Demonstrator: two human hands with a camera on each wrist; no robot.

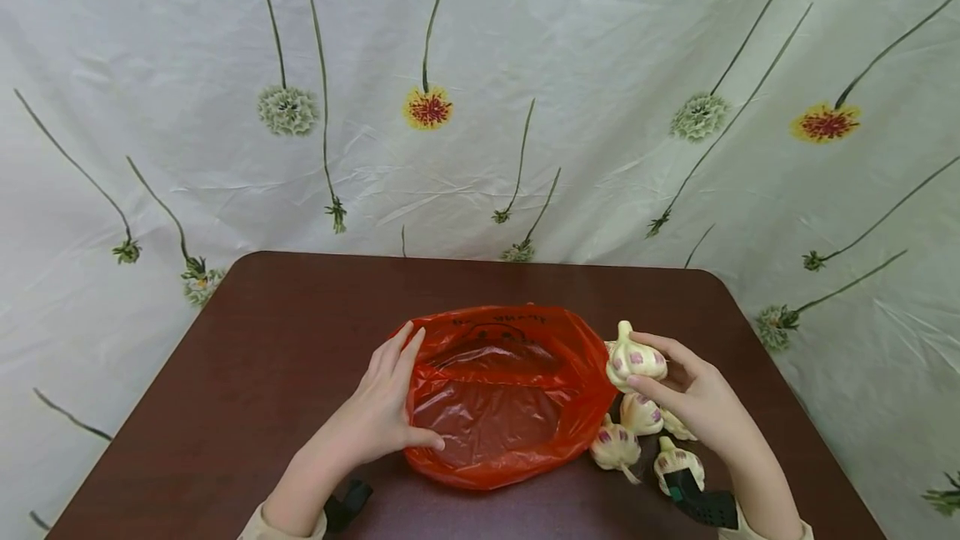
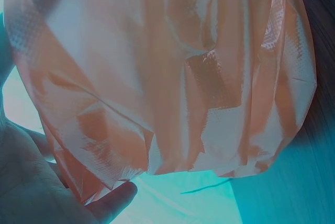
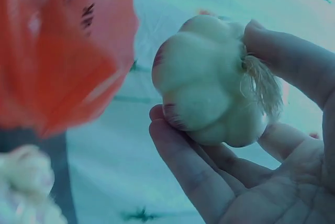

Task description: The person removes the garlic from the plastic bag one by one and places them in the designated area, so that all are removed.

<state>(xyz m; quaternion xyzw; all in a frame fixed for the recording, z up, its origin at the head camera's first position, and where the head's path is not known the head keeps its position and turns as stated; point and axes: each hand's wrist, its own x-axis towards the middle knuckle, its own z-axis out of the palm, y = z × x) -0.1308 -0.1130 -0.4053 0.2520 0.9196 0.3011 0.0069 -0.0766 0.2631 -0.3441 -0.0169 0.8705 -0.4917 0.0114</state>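
Observation:
A red plastic bag stands on the table with its mouth spread wide, and no contents show inside. At its left rim is my left hand, fingers extended and spread from the thumb, touching the plastic. The left wrist view shows the thumb at the bag's edge and other fingers partly hidden behind the film. My right hand holds a garlic bulb, white with purple patches, up beside the bag's right rim. In the right wrist view, thumb and fingers grip this bulb around its sides, its dry roots facing the palm.
Several more garlic bulbs lie on the dark brown table, right of the bag and below my right hand. One bulb sits close to the black wrist device. A white flower-patterned cloth hangs behind the table.

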